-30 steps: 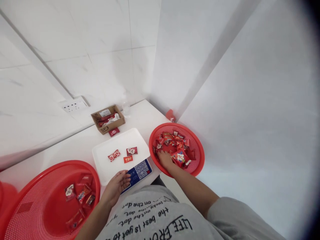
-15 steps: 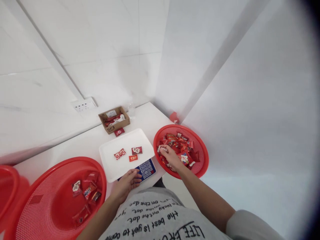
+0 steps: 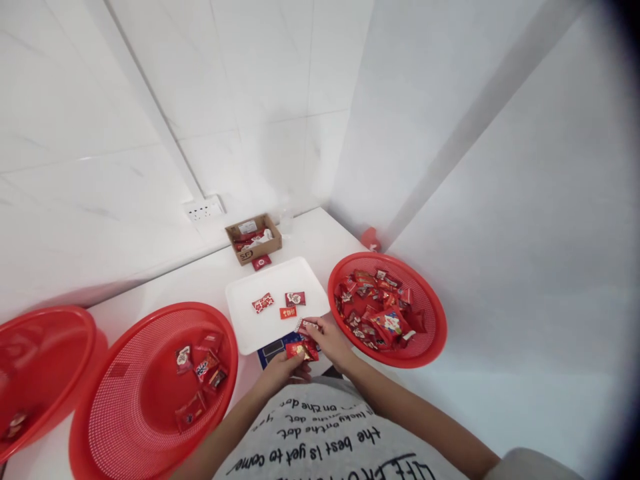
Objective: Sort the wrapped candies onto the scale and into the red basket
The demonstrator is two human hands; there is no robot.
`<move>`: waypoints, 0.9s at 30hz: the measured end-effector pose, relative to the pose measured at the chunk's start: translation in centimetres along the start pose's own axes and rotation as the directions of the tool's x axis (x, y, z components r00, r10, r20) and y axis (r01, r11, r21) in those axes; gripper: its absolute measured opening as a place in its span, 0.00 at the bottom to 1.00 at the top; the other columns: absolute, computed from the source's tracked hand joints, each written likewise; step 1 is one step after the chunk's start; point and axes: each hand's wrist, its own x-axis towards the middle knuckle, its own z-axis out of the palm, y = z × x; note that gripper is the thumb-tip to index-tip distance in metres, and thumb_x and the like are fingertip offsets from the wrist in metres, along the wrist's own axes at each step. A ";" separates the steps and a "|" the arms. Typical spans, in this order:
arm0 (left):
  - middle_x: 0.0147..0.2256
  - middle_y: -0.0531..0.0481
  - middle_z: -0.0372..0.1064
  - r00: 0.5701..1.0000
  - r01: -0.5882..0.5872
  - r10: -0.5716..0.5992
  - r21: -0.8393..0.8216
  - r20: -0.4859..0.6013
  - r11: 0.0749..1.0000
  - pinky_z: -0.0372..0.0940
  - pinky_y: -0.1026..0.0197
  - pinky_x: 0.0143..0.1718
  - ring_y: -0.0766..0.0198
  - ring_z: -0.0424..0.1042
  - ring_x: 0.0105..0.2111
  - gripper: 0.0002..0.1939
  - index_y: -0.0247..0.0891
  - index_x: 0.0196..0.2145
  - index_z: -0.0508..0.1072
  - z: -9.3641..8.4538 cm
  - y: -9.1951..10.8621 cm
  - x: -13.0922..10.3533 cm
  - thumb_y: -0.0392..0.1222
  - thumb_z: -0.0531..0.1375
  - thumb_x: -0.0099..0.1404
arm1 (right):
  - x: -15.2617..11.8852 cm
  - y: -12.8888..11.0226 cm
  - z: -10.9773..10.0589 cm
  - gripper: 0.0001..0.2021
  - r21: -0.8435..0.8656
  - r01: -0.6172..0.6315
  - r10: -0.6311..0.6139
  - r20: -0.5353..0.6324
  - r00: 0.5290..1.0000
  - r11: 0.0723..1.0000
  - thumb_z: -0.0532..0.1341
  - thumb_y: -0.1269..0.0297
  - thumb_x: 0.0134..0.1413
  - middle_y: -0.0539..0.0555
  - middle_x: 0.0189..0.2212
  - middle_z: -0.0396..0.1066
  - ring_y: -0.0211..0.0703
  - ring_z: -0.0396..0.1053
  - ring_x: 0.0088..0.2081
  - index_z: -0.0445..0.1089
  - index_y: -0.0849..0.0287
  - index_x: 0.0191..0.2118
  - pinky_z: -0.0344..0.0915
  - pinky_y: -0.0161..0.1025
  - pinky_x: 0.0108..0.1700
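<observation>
Close to my shirt, my left hand (image 3: 287,369) is closed on red wrapped sweets (image 3: 301,350), over the front edge of a blue keypad scale (image 3: 274,351). Just right of it, my right hand (image 3: 326,338) pinches a red and white packet (image 3: 307,326) above the front right corner of the white tray (image 3: 250,333). Three small packets lie on the tray: a patterned one (image 3: 263,303), a dark red one (image 3: 295,299) and an orange-red one (image 3: 288,312). The red basket (image 3: 437,313) on the right holds many wrapped sweets.
Another red basket (image 3: 83,427) with several sweets stands at the left, and a further red basket (image 3: 75,387) is beyond it. Behind the tray are a cardboard box (image 3: 260,250) of packets and a single red packet (image 3: 261,263). A wall socket (image 3: 205,208) is above.
My right hand has left the right basket with a packet and come over beside my left hand. My left hand, empty before, now holds red sweets. The view has shifted left.
</observation>
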 end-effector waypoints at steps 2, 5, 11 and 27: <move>0.36 0.49 0.70 1.000 0.012 -0.013 -0.004 -0.028 1.000 0.69 0.59 0.32 0.66 0.71 0.31 0.11 0.33 0.41 0.70 -0.6 -0.1 0.2 0.44 0.56 0.66 | 0.6 0.2 -0.4 0.18 -0.010 -0.003 0.003 -0.031 1.000 1.000 0.59 0.51 0.51 0.58 0.39 0.75 0.51 0.72 0.42 0.69 0.61 0.41 0.67 0.47 0.46; 0.36 0.49 0.70 0.996 -0.008 0.007 -0.012 -0.089 1.000 0.68 0.60 0.31 0.66 0.71 0.30 0.14 0.33 0.42 0.69 -1.6 0.9 0.4 0.47 0.55 0.67 | 1.6 0.3 -0.5 0.15 -0.049 -0.009 0.007 -0.060 0.998 0.999 0.60 0.53 0.50 0.57 0.34 0.75 0.50 0.73 0.40 0.70 0.61 0.37 0.69 0.44 0.43; 0.41 0.46 0.69 0.980 -0.132 0.141 0.076 -0.138 0.988 0.69 0.56 0.35 0.63 0.72 0.35 0.16 0.35 0.47 0.67 -3.0 4.2 0.8 0.48 0.54 0.67 | 3.3 -0.3 -0.1 0.19 -0.157 0.000 -0.008 -0.048 0.999 0.988 0.53 0.57 0.57 0.55 0.38 0.74 0.45 0.74 0.36 0.64 0.59 0.52 0.71 0.39 0.33; 0.64 0.39 0.46 0.697 -0.288 0.716 0.926 0.029 0.243 0.36 0.38 0.61 0.45 0.37 0.65 0.25 0.39 0.57 0.64 -4.1 5.1 4.5 0.39 0.59 0.61 | 3.8 1.6 -0.1 0.23 -0.562 0.235 -0.188 0.141 0.972 0.793 0.60 0.73 0.47 0.60 0.60 0.56 0.52 0.54 0.60 0.69 0.60 0.52 0.50 0.48 0.62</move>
